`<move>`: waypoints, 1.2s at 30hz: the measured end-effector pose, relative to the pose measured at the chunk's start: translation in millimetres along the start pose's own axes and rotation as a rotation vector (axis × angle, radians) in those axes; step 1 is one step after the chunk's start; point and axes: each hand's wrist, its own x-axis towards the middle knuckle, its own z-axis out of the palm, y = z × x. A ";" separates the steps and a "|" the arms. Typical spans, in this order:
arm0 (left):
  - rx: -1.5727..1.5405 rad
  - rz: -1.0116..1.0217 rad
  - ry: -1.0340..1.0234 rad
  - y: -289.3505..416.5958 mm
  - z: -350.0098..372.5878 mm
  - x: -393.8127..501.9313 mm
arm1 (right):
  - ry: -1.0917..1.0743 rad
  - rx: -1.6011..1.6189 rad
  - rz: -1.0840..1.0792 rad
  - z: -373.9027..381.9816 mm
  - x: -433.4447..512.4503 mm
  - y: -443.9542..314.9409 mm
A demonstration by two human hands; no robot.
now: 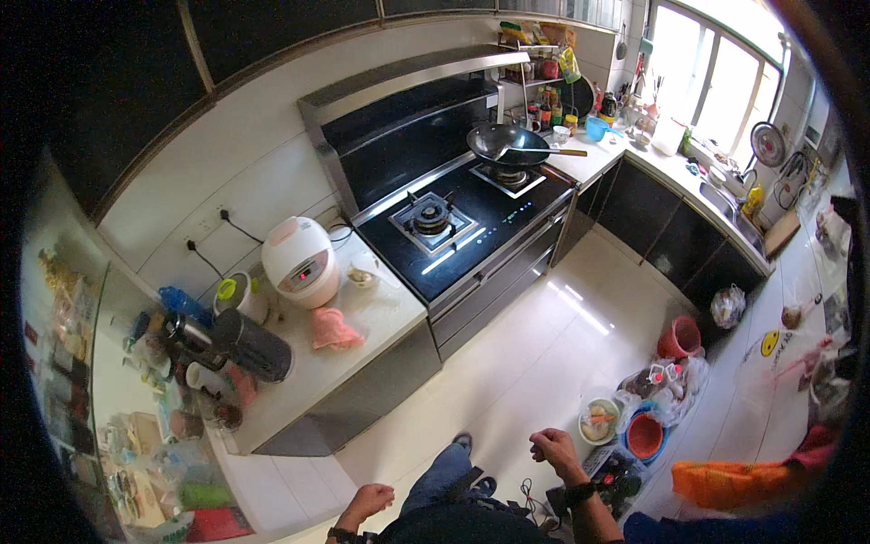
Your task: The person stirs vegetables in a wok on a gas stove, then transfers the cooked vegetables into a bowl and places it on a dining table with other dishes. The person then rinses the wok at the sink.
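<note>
My left hand hangs low at the bottom of the view, its fingers curled in, with nothing visible in it. Loosely closed and seemingly empty, my right hand is held out over the tiled floor. The nearest thing to it in the picture is a pale bucket with food-like items inside. Before me is a black gas cooktop. A wok sits on its far burner with a spatula laid across it. The near burner is bare.
A white rice cooker, a pink cloth and a dark cylindrical container stand on the left counter. A red bucket, bagged bottles and a red basin line the right wall. The sink is under the window.
</note>
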 end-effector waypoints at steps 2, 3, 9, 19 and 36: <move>-0.003 -0.065 -0.002 9.1 6.0 19.0 | -0.011 -0.113 0.008 -9.8 44.3 -32.9; -0.025 -0.083 -0.017 19.9 7.1 34.3 | -0.016 -0.130 -0.020 -14.0 66.9 -50.2; 0.549 0.107 -0.037 163.8 3.2 183.6 | 0.039 -0.156 -0.007 -44.7 176.9 -139.5; 0.301 0.351 0.328 366.5 3.5 256.4 | 0.215 -0.580 -0.260 -115.0 357.2 -231.5; -1.233 -0.123 0.453 273.0 214.7 177.9 | -0.052 -0.834 -1.101 -132.9 637.8 -405.7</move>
